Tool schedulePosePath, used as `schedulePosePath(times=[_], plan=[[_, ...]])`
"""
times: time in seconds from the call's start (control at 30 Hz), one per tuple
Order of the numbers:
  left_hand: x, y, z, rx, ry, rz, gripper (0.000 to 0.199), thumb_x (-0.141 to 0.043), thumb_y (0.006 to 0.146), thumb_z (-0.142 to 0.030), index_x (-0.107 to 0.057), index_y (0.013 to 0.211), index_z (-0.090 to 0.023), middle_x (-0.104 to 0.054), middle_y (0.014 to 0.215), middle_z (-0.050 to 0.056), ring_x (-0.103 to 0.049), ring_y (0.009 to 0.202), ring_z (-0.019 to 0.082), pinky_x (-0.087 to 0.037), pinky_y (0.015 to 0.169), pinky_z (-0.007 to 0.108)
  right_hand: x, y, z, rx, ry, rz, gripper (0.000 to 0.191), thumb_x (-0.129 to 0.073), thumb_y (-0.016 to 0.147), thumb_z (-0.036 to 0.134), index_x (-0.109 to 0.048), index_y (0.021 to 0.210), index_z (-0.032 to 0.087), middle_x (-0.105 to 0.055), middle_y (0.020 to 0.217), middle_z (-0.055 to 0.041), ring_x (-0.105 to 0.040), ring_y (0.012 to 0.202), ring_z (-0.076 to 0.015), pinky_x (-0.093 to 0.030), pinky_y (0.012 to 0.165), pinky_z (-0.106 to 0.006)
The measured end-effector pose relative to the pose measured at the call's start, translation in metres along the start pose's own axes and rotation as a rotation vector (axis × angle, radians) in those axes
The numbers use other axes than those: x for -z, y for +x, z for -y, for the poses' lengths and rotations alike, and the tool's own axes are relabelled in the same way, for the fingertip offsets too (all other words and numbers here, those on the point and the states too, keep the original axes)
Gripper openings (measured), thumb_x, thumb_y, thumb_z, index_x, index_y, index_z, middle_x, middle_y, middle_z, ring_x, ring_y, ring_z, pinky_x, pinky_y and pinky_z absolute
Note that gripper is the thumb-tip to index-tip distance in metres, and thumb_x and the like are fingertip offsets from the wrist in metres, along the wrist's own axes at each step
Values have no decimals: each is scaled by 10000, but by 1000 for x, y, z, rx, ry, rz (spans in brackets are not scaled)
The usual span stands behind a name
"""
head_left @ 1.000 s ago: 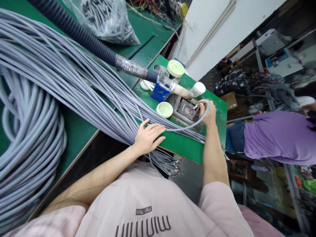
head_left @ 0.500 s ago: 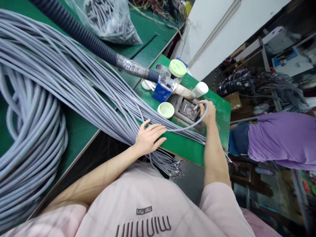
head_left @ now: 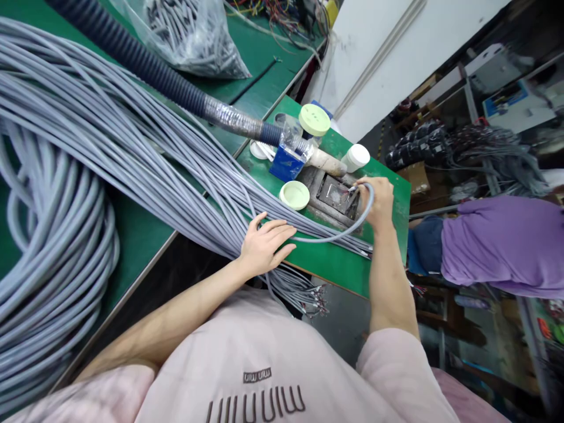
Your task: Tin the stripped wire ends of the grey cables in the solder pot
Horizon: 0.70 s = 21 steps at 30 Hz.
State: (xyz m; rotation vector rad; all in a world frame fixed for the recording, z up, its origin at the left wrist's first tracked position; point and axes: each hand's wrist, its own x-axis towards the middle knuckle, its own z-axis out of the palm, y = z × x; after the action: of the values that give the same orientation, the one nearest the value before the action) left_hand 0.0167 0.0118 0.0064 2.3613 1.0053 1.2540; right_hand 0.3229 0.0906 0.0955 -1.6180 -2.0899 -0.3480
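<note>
My right hand (head_left: pixel 378 198) pinches one grey cable (head_left: pixel 333 238) near its end, which bends round in a loop. The stripped wire tips point at a dark square solder pot (head_left: pixel 336 192) with a shiny patch of surface; whether they touch it I cannot tell. My left hand (head_left: pixel 267 242) lies flat with fingers spread on a long bundle of grey cables (head_left: pixel 194 170), and the held cable runs out by its fingertips. Beside the pot sits a shallow pale-green tub (head_left: pixel 294 195). More stripped cable ends (head_left: pixel 311 298) hang below the table edge.
A dark ribbed hose (head_left: pixel 145 67) reaches over the cables to the pot, near a blue box (head_left: pixel 286 163). White jar (head_left: pixel 356 157) and green-lidded jar (head_left: pixel 314 120) stand behind. A thick cable coil (head_left: pixel 57 235) lies left, a bag of cable pieces (head_left: pixel 194 38) behind. A person in purple (head_left: pixel 502 247) is at right.
My right hand has moved slightly right, drawing the cable's wire tips back across the solder pot. My left hand stays flat on the bundle.
</note>
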Motion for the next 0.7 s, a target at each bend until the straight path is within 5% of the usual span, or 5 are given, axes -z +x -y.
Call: schedulePosePath(times=[0.2, 0.7], plan=[[-1, 0, 0, -26, 8, -21, 290, -595, 866, -324, -628, 1139, -230, -731, 1086, 42, -644, 1089, 223, -242, 1124, 492, -6, -18, -6, 101, -46, -68, 256, -482, 910, 352, -692, 961, 216, -648, 912, -70, -588, 911, -230, -407, 863, -413], [-2, -1, 0, -15, 9, -19, 281, -590, 869, -332, -638, 1131, -241, -737, 1059, 34, -647, 1078, 224, -265, 1115, 496, -18, -32, -9, 94, -83, -41, 243, -492, 902, 325, -693, 978, 213, -648, 925, -78, -575, 911, -230, -398, 862, -409]])
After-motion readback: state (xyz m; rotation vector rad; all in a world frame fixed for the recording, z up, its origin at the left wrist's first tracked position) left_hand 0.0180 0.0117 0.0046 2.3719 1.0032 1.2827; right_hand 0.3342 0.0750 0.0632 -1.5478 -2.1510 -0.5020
